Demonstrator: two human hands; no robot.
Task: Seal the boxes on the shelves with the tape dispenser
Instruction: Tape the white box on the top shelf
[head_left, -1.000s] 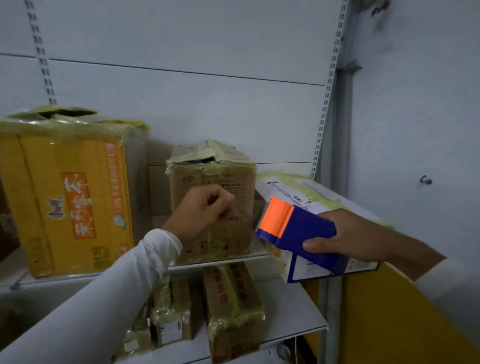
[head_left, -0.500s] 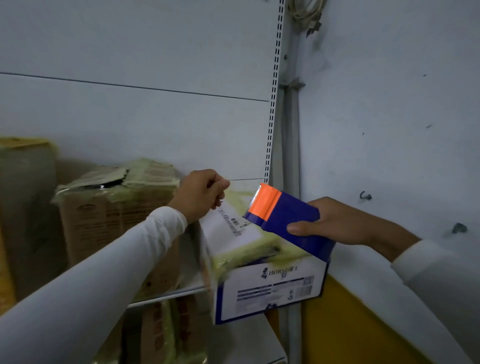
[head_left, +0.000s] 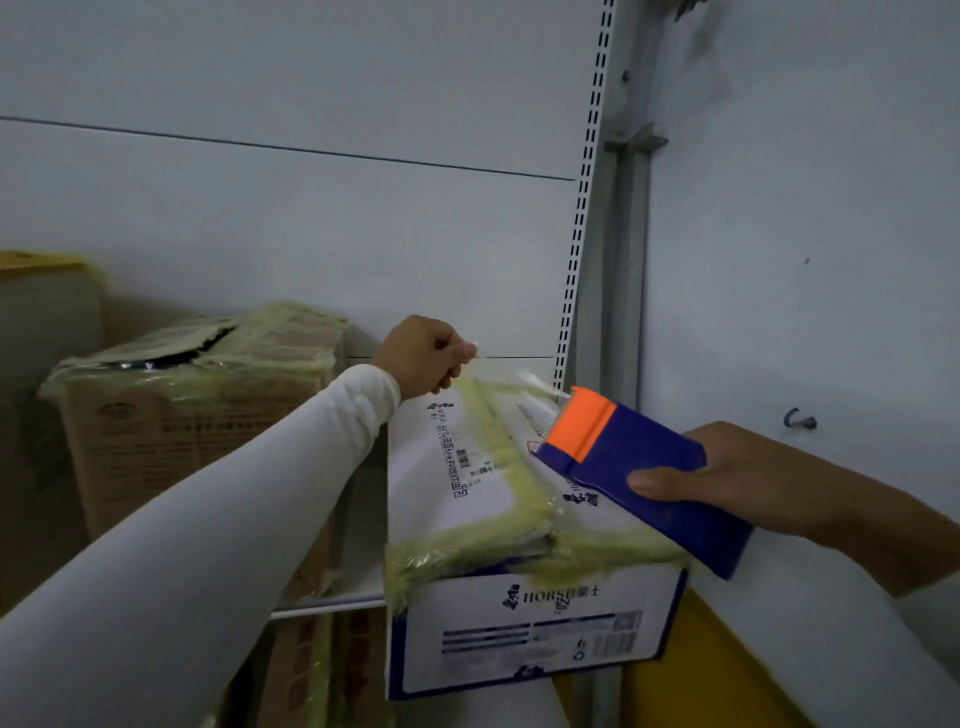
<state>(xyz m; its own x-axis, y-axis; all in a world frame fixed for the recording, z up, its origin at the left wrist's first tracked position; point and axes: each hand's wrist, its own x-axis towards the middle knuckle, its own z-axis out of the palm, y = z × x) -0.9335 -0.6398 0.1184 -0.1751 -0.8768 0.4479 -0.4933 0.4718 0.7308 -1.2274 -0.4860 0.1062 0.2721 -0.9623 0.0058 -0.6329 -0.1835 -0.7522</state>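
The blue plastic tape dispenser with an orange front end (head_left: 631, 470) lies tilted, its long axis running from lower right to upper left, orange end uppermost and pointing toward the back wall; it hovers over the right half of the white cardboard box with blue print (head_left: 524, 631), apparently close to or touching its top; the right hand (head_left: 727, 480) grips its blue body, thumb laid along the near side, fingers wrapped behind. A strip of clear tape (head_left: 511, 382) stretches from the orange end leftward to the left hand (head_left: 426, 358), whose curled fingers pinch the strip's free end above the far edge of the box. The white box sits on the metal shelf (head_left: 332, 603) at the right, its long axis running away from the camera, near end overhanging the shelf edge; yellowish tape bands cross its top along the centre seam and the near edge. Boxes on this shelf number three: the white one, a brown cardboard box with a torn, taped top (head_left: 192, 415) to its left, and the edge of a yellow box (head_left: 41, 312) at far left; more cartons show dimly below. One dispenser; two hands, both in white sleeves.
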